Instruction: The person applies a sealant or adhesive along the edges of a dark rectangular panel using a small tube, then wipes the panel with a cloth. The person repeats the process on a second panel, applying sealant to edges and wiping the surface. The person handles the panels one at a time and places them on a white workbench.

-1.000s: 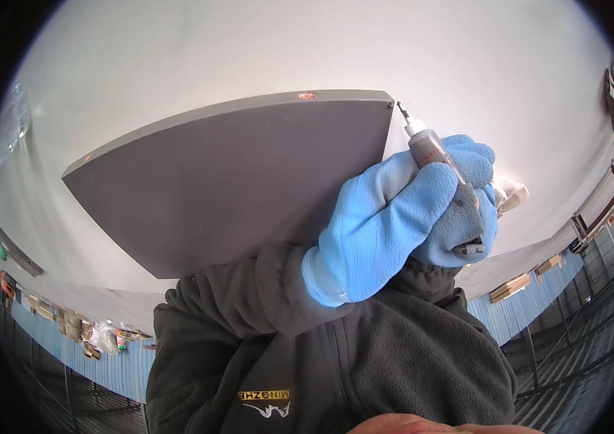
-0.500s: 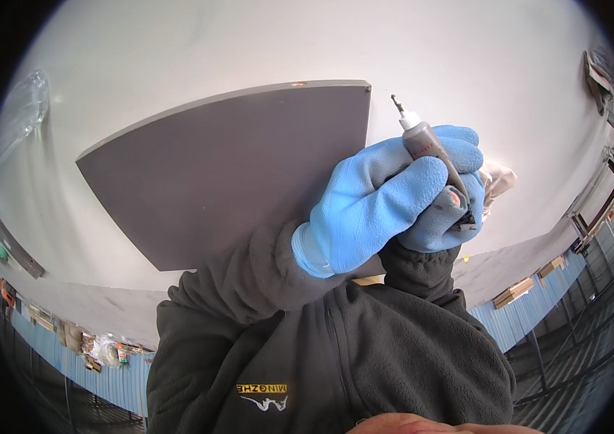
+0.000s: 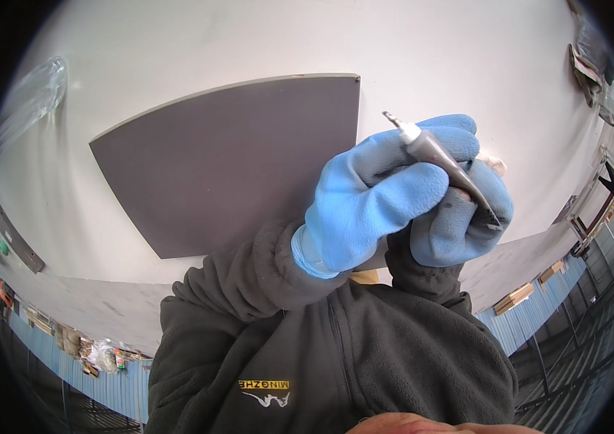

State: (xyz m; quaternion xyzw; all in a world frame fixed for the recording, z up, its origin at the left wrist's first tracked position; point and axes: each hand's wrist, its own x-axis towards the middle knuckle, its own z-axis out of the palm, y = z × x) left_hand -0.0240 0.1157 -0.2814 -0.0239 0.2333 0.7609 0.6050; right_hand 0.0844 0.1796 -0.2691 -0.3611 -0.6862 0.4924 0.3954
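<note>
My left hand [image 3: 365, 199], in a blue work glove, grips a grey squeeze tube [image 3: 441, 157] between thumb and fingers. The tube's white collar and thin nozzle tip point up and left. Its flattened tail end runs down into my right hand [image 3: 466, 224], also gloved, whose fingers are curled about it; part of their hold is hidden. To the left of my hands a dark grey panel [image 3: 227, 159] with one curved edge lies flat on the pale work surface [image 3: 430, 50]. My left sleeve covers its lower right corner.
Clear plastic film [image 3: 32, 101] lies at the far left, a narrow dark strip [image 3: 17, 239] nearer. Whitish cloth [image 3: 493, 165] shows behind my right hand. Wood blocks [image 3: 515, 298] rest on a blue ledge at right. Dark items [image 3: 585, 76] lie at the upper right.
The tube has tilted further left at its nozzle end. My right hand has shifted right and slightly down, and more of the tube's flattened tail shows. The view has shifted slightly.
</note>
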